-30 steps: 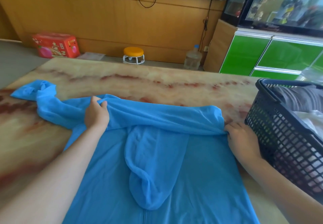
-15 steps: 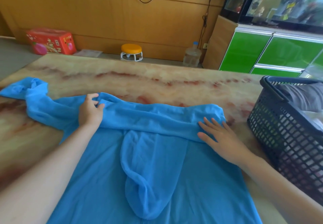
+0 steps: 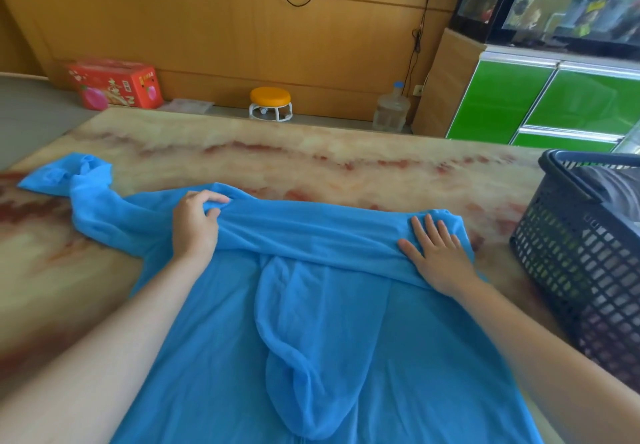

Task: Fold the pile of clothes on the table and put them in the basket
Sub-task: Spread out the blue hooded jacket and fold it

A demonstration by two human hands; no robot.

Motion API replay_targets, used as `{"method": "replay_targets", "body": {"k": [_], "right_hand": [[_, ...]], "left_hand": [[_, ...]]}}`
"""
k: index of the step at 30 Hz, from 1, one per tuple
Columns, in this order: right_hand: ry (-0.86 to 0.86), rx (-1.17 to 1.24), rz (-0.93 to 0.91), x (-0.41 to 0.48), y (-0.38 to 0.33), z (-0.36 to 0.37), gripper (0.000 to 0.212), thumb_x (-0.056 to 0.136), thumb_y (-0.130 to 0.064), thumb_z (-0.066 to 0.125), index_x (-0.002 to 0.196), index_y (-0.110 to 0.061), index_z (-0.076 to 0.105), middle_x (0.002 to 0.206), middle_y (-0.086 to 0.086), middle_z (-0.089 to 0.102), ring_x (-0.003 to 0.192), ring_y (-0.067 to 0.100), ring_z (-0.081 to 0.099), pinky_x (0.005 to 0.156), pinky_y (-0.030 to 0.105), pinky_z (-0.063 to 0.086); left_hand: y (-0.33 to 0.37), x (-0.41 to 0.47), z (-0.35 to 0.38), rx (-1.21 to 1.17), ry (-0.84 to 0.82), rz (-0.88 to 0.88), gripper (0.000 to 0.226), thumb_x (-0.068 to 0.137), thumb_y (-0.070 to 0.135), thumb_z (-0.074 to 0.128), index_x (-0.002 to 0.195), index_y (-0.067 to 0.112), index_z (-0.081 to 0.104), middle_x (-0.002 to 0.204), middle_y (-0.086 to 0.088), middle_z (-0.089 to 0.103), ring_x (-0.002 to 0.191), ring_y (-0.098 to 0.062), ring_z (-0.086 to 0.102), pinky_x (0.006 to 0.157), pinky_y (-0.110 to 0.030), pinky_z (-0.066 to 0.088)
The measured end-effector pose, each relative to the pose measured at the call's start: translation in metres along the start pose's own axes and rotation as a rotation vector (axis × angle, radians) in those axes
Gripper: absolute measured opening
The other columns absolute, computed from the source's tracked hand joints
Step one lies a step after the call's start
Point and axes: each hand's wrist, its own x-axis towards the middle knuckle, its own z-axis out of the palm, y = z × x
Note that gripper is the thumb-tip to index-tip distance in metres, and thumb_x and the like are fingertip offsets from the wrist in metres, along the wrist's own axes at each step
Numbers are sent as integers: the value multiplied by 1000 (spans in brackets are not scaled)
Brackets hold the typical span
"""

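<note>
A thin blue garment point(image 3: 325, 333) lies spread on the marble-patterned table point(image 3: 311, 159). One sleeve is folded across its top from right to left, and its hood hangs down the middle. My left hand point(image 3: 195, 225) pinches the folded sleeve near the left shoulder. My right hand point(image 3: 436, 253) lies flat, fingers spread, on the sleeve at the right shoulder. The sleeve's end point(image 3: 65, 177) trails bunched on the table at far left. A dark plastic basket point(image 3: 571, 260) stands at the right edge, with grey and white clothes inside.
Beyond the table's far edge stand a red box point(image 3: 116, 83), an orange-topped stool point(image 3: 270, 102) and a water jug point(image 3: 391, 109) along a wooden wall. Green cabinets point(image 3: 540, 104) are at the back right.
My right hand let go of the garment's right edge and now lies flat with spread fingers on the folded sleeve. My left hand keeps its pinch.
</note>
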Motion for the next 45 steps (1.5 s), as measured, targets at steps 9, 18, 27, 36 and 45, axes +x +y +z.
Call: {"method": "replay_targets", "body": {"k": [9,18,27,36,45], "right_hand": [[59,-1,-70,-6,-34,-13,70,95,-58,15,149,-25,-13,157,2,-20,144,21,-18,117,39,-5],[20,40,-89,-14,-54,-13,66,96,-56,17,150,-28,-9,157,-1,-18,145,21,-15,118,42,-6],[57,347,-483,-48,-220,-39,40,98,-36,44,137,-31,46,157,-8,15,146,15,4,113,30,4],[-163,336,-576,-24,-375,-34,37,96,-24,49,132,-20,54,142,7,47,131,28,42,108,37,32],[-298,309,-561,8,-475,-38,38,99,-21,42,131,-4,53,135,12,51,121,19,47,100,23,31]], "left_hand": [[13,-18,8,286,-67,347,30,89,25,53,108,10,70,126,-19,58,123,-39,48,98,-48,37],[10,-26,-11,382,-613,148,59,99,44,32,150,23,14,159,-3,6,146,-17,-2,117,-39,1],[-31,-72,-108,84,-314,-16,40,95,26,52,135,18,50,145,-3,43,142,-18,23,113,-36,19],[-44,-120,-126,374,-464,42,56,91,58,26,144,37,30,157,13,8,145,-9,-2,115,-38,0],[-54,-110,-138,352,-609,37,52,95,49,39,145,43,23,158,14,-3,145,-12,-13,114,-42,-13]]}}
